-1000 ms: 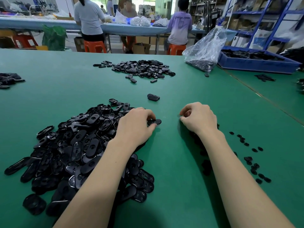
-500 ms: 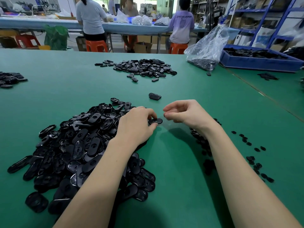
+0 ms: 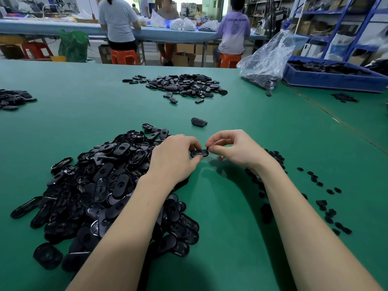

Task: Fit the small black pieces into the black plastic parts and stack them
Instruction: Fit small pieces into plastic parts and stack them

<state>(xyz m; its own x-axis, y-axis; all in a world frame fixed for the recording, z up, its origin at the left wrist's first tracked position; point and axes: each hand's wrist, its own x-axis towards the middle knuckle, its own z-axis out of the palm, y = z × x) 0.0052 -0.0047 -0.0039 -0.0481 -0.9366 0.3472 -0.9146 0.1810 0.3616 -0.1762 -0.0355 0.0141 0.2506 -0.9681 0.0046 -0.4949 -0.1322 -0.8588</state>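
in the head view, the left hand (image 3: 175,159) lay over the far edge of a big heap of black plastic parts (image 3: 100,185) on the green table (image 3: 84,114), its fingers curled round one oval black part (image 3: 199,153) and holding it just above the table top. the right hand (image 3: 235,150) met it from the other side, thumb and forefinger pinched together at the right end of that same part; something small and dark showed at the fingertips (image 3: 210,146), but it was too small to tell whether it was one of the small pieces. the part sat between the two hands, roughly level, its hollow face up.

under and beside the right forearm lay a scatter of small black pieces (image 3: 327,198), some in a clump near the wrist, others strung out toward the right. just beyond the hands a short stack of parts (image 3: 198,122) sat alone on the table. farther off was a second, flatter pile of parts (image 3: 184,86), and a third pile (image 3: 14,98) lay at the left edge. a clear plastic bag (image 3: 266,61) with dark parts in it stood near a blue tray (image 3: 336,78) at the right. beyond the table, people (image 3: 119,22) sat on orange stools (image 3: 123,56) at a long bench.
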